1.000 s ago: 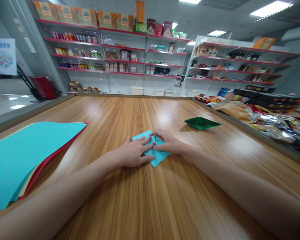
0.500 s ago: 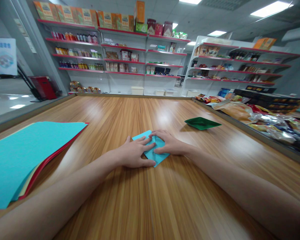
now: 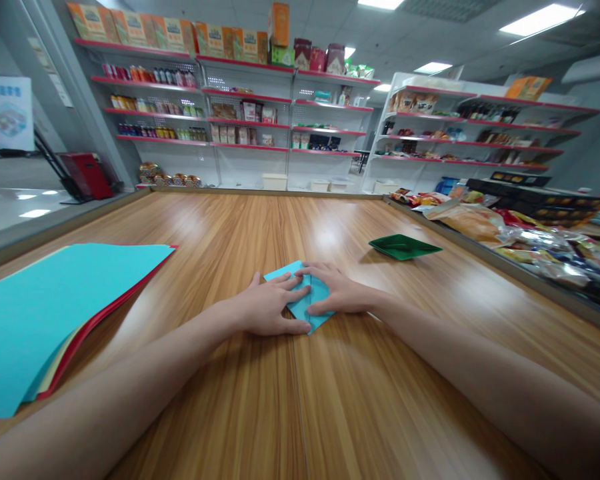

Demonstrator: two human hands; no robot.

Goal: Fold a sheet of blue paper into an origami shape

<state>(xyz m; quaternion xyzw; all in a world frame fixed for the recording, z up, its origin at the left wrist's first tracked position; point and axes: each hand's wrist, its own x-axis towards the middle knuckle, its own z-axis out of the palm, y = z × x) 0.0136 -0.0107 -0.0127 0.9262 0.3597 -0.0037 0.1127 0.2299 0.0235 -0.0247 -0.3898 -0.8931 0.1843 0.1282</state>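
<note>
Right hand [image 3: 344, 291] slid down folded blue paper [image 3: 321, 288] | left hand [image 3: 264, 310] spread on it, neither grabbing | likely pressing it flatter

Bare surface [image 3: 240, 227] leaves a lane between the stack of coloured sheets [image 3: 80, 300] and the left grip [image 3: 263, 308], and a broader one ahead of both grips toward the far edge. Rightward, the green folded paper [image 3: 405, 247] obstructs passage from the right grip [image 3: 345, 292] toward the heaped packets [image 3: 473, 220]; room also lies between the forearms.
</note>
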